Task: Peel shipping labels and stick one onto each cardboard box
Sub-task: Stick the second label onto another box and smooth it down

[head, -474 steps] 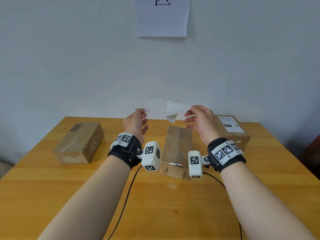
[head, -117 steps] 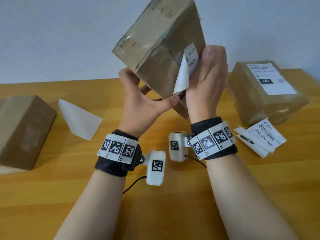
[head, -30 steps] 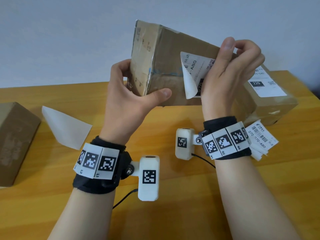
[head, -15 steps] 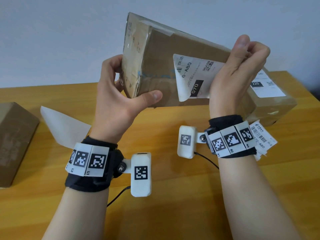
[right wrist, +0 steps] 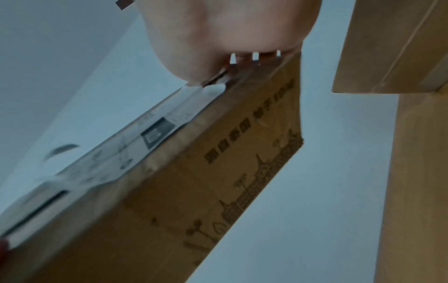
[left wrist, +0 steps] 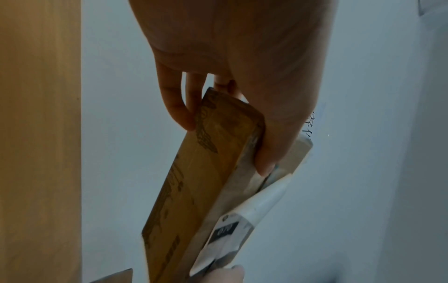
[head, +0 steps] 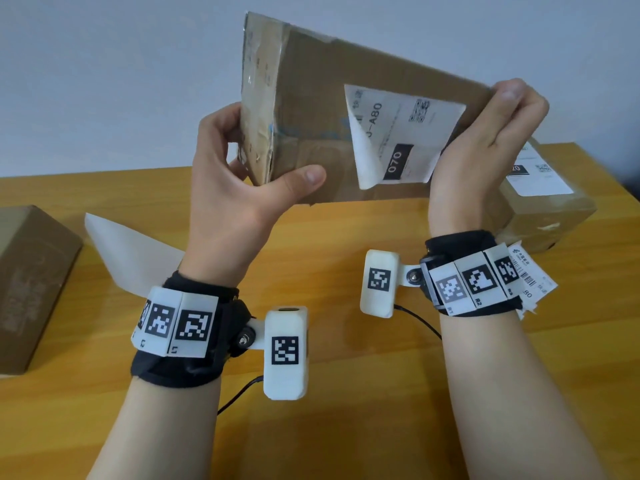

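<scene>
A brown cardboard box (head: 311, 109) is held in the air, tilted, above the table. My left hand (head: 263, 157) grips its left end, thumb on the front face and fingers behind. A white shipping label (head: 405, 133) printed "070" lies on the front face, with its lower-left corner curled away. My right hand (head: 516, 102) grips the box's upper right corner, its heel against the label's right edge. The left wrist view shows the box (left wrist: 206, 181) edge-on with the curled label (left wrist: 232, 235). In the right wrist view, the thumb presses the label (right wrist: 135, 145) onto the box (right wrist: 218, 181).
A labelled box (head: 547, 202) stands at the back right of the wooden table (head: 346, 410). A plain box (head: 31, 282) sits at the left edge. A white backing sheet (head: 131, 254) lies behind my left wrist. Loose label sheets (head: 530, 278) lie under my right wrist.
My right hand has slid rightward along the label to the box's right corner. More of the label now lies flat. The box has turned its front face further toward me.
</scene>
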A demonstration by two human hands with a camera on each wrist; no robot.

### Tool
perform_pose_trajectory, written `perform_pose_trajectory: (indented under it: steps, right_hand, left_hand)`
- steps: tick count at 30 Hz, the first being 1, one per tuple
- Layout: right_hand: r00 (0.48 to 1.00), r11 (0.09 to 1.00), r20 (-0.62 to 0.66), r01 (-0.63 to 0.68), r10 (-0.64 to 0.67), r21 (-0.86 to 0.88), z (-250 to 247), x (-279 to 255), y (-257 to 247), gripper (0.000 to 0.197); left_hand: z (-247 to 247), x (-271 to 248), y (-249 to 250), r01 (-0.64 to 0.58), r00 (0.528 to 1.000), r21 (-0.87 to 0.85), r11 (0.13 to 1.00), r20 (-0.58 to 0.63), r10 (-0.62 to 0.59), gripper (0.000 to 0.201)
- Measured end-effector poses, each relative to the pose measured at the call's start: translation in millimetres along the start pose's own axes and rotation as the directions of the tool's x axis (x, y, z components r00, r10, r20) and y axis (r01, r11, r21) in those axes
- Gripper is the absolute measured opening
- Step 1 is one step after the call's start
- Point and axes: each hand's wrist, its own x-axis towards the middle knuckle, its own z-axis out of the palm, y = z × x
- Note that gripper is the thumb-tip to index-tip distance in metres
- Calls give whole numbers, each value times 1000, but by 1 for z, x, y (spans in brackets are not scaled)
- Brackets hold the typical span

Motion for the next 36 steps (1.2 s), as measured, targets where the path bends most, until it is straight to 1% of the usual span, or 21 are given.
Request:
perform_pose_trajectory:
  steps: [2,4,5,7,9,11,13,15,16,18,21,23,26,29,31,33,36]
  right_hand:
    - [991,995,93,-91,94,-29,1,-3,-6,27]
    - [962,979,213,-139,169,-146,1,-5,-11,32]
    - [945,968,264,-137,191,-211,0,-8,-15,32]
    - [918,955,336,-123,213,-268,-2,-11,-19,39]
    - [910,949,363,-91,203,-302,-1,-14,-22,48]
    - [918,956,352,-82,182,-280,1,-15,-23,62]
    - [934,973,327,-76,147,-220,6,-16,-19,84]
    - [946,972,298,-64,131,-224,10,-16,-17,94]
    - [947,971,293,-64,132,-231,11,-16,-15,96]
    - [955,972,276,-42,108,-233,10,-15,-10,90]
    - [970,973,239,6,50,-229,7,-17,-7,78]
    - [976,971,217,29,24,-236,6,-17,-6,75]
    - [983,965,185,63,-16,-255,4,-17,-6,78]
    - [987,961,150,97,-59,-258,5,-17,-8,92]
    - [989,961,132,105,-73,-256,6,-16,-8,96]
    - [988,959,127,123,-93,-254,5,-16,-7,94]
    - [985,964,119,147,-123,-220,4,-14,-5,84]
  left_hand:
    - [1,0,1,1,999,-19,1000,-41,-1,91]
    - [2,-1,2,2,998,-44,999,-68,-5,93]
    - [2,-1,2,3,997,-53,999,-76,-7,95]
    - [2,-1,1,17,997,-61,998,-79,-21,97]
    - [1,-1,-2,50,997,-40,998,-63,-53,102]
    - [1,0,-4,98,995,32,995,-29,-97,102]
    - [2,0,-6,135,991,86,987,8,-136,93]
    - [5,-1,-5,181,983,90,979,12,-183,86]
    - [6,-1,-5,198,980,95,976,10,-200,85]
    - [7,-1,-5,206,978,119,971,19,-209,87]
    - [9,-2,-5,190,980,149,970,36,-197,92]
    - [10,-3,-4,167,981,184,969,70,-183,95]
    - [11,-5,-3,154,977,214,965,115,-182,96]
    - [14,-7,-1,141,975,239,961,136,-177,92]
    - [15,-8,-1,134,976,250,959,136,-172,93]
    - [15,-8,-1,128,978,242,962,129,-163,95]
    - [13,-8,0,114,983,219,969,117,-142,94]
